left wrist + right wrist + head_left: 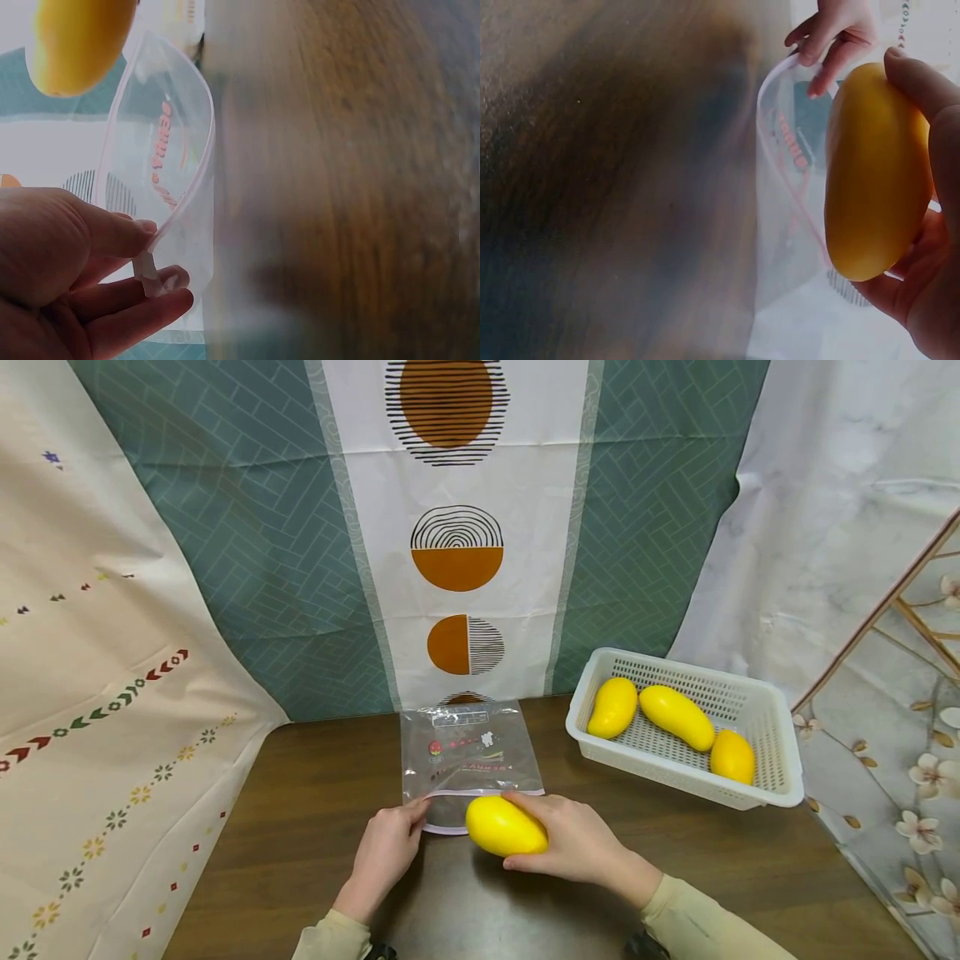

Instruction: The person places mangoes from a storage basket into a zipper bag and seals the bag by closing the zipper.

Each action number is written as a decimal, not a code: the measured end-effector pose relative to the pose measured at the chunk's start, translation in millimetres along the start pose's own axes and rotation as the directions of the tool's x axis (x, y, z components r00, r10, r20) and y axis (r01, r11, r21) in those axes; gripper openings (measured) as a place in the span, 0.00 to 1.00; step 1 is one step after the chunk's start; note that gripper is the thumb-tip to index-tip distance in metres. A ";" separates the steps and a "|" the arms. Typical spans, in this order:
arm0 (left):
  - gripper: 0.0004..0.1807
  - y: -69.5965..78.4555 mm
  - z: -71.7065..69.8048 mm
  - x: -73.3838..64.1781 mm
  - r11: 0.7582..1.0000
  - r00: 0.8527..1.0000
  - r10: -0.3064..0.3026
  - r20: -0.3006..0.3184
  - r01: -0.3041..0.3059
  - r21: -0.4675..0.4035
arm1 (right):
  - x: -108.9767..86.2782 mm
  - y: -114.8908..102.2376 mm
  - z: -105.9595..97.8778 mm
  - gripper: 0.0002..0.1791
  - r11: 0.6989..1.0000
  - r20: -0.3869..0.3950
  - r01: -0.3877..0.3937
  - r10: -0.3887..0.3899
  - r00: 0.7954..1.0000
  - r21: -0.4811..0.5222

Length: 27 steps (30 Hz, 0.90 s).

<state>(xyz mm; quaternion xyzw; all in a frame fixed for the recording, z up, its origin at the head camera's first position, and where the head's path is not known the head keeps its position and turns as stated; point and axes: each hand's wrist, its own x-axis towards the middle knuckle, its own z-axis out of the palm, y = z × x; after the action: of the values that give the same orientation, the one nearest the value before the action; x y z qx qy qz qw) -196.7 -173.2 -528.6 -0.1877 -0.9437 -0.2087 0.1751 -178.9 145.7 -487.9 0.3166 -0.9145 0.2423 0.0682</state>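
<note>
A clear zip bag with red print lies on the table, its pink-edged mouth toward me and gaping. My left hand pinches the left corner of that mouth between thumb and fingers, as the left wrist view shows up close at the bag's rim. In my right hand is a yellow mango, gripped between thumb and fingers just in front of the bag's opening. The right wrist view shows the mango outside the bag, its long side across the opening.
At the back right stands a white perforated basket holding a left mango, a middle mango and a right mango. The brown wooden table meets hanging patterned cloths at the back and sides.
</note>
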 end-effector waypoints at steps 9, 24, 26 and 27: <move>0.19 5.3 -1.1 1.1 1.000 0.999 -0.017 0.027 0.017 -0.012 | 10.7 -3.3 13.4 0.46 0.999 -0.001 -0.047 0.047 0.999 0.008; 0.20 10.2 -3.1 1.7 0.999 0.998 -0.028 0.048 0.029 -0.015 | 23.9 -12.7 33.6 0.45 0.997 0.004 0.023 -0.023 1.000 -0.073; 0.20 10.9 -3.0 1.9 1.000 0.998 -0.027 0.050 0.027 -0.012 | 27.2 -12.6 37.0 0.45 0.997 0.011 0.023 -0.022 1.000 -0.077; 0.20 11.2 -2.8 2.0 1.000 0.998 -0.025 0.050 0.025 -0.010 | 28.8 -12.5 38.8 0.45 0.996 0.016 0.022 -0.021 1.000 -0.083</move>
<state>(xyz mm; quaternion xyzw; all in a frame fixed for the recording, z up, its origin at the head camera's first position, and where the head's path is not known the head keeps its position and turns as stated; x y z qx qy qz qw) -192.9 -164.5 -521.8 -0.1820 -0.9489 -0.2112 0.1477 -192.9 102.5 -508.8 0.3252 -0.9208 0.2010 0.0772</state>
